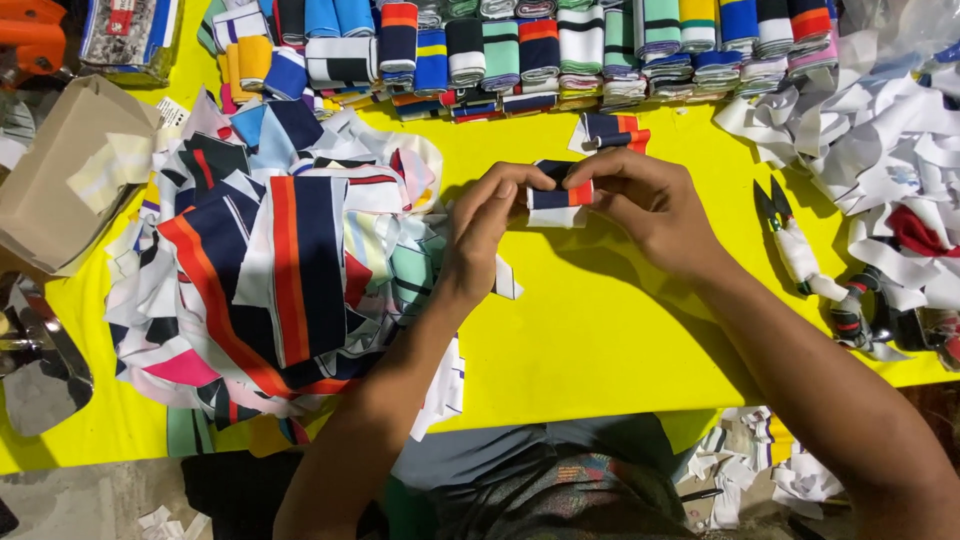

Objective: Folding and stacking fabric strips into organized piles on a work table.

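Both hands pinch one small folded striped fabric piece, navy, white and orange, held just above the yellow table. My left hand grips its left end with thumb and fingers. My right hand grips its right end, fingers curled over the top. A second folded striped piece lies on the table just beyond them.
A heap of loose striped fabric pieces lies at the left. Rows of folded striped pieces line the far edge. Thread snips and white fabric scraps lie at the right. A cardboard box stands far left.
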